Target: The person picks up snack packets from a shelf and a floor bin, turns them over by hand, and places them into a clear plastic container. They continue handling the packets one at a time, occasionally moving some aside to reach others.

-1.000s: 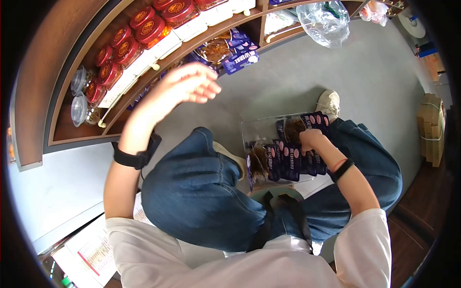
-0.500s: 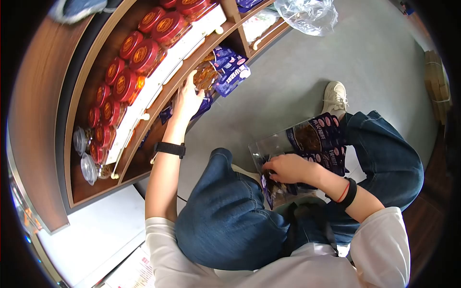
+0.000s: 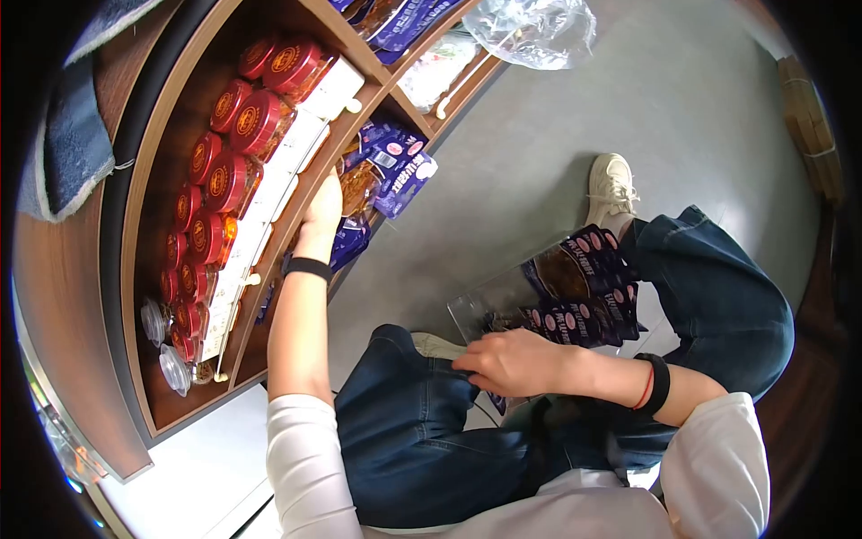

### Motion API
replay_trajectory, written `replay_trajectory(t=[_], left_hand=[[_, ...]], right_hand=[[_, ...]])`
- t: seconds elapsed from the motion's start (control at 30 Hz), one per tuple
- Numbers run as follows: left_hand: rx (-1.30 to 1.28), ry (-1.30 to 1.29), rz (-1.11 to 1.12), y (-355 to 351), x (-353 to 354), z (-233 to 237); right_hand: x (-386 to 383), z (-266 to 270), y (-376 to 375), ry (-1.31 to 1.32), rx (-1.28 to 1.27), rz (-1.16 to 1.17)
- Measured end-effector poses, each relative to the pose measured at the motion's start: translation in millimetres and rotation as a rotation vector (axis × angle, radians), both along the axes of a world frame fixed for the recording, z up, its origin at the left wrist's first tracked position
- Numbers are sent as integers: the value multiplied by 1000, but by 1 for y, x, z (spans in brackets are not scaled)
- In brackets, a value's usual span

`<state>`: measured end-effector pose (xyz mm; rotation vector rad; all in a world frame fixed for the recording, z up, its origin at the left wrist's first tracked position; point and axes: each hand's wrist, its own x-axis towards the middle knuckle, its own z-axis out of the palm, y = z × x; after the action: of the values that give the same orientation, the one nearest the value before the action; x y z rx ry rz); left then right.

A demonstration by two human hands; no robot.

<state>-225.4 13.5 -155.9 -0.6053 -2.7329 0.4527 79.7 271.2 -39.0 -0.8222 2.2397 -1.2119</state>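
My left hand (image 3: 325,208) reaches into the lower shelf compartment beside purple snack pouches (image 3: 401,172); its fingers are hidden behind the shelf edge and packs. Near my knee, my right hand (image 3: 512,361) has its fingers curled together at the near edge of a clear plastic box (image 3: 467,310); whatever they hold, if anything, cannot be made out. Rows of dark purple pouches (image 3: 575,274) with a brown food print lie in that box, between my legs.
Red-lidded jars (image 3: 256,121) fill the upper shelf behind white label strips (image 3: 260,220). A clear plastic bag (image 3: 534,31) lies on the floor by the shelf. Cardboard (image 3: 808,126) stands at far right. Denim cloth (image 3: 76,144) shows at upper left.
My left hand has gone deeper into the lower compartment. My right hand has moved from inside the box to its near edge. The view has shifted, and my left knee has moved.
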Motion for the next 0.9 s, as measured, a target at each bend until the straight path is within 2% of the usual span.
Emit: replay_trajectory(t=[0.03,0.07,0.13,0.2,0.23,0.27,0.33,0.4,0.43,0.5,0.53,0.6,0.63,0.7,0.73,0.8,0.87,0.9], left_hand=[[-276,-87,117,18,21,26],[-280,-88,114,21,37,38],[-126,-158,-54,24,67,63],[-45,-230,-55,38,102,93],[11,-230,-124,45,117,106],[69,-231,-193,50,130,115],[118,-201,-356,61,154,130],[185,-204,-499,78,183,154],[207,-173,-591,85,196,162],[250,-135,-734,98,226,178],[239,-141,-743,104,240,187],[341,-238,-704,106,258,197],[352,-231,-717,108,264,204],[391,-403,-681,112,273,225],[407,-398,-685,115,274,233],[539,-428,-586,120,274,243],[615,-325,-625,118,262,236],[683,-352,-613,116,256,232]], right_hand=[[-2,6,1,14,-80,-94],[-4,3,1,-29,-163,-165],[-12,-4,4,-287,-268,-328],[-19,-16,7,-393,-330,-456],[-26,-17,9,-740,-546,-543],[-31,-14,15,-896,-706,-649],[-42,-10,26,-1269,-1189,-821],[-41,4,38,-1331,-1394,-964],[-38,9,43,-1320,-1381,-971],[-32,21,53,-1115,-1304,-845],[-29,47,52,-1144,-1410,-787],[-21,67,62,-1091,-1146,-814],[-14,70,65,-945,-1040,-897],[-8,74,73,-886,-958,-901],[-5,76,78,-847,-877,-892],[1,82,85,-796,-784,-818],[6,98,88,-614,-530,-647],[10,121,87,-589,-349,-646]])
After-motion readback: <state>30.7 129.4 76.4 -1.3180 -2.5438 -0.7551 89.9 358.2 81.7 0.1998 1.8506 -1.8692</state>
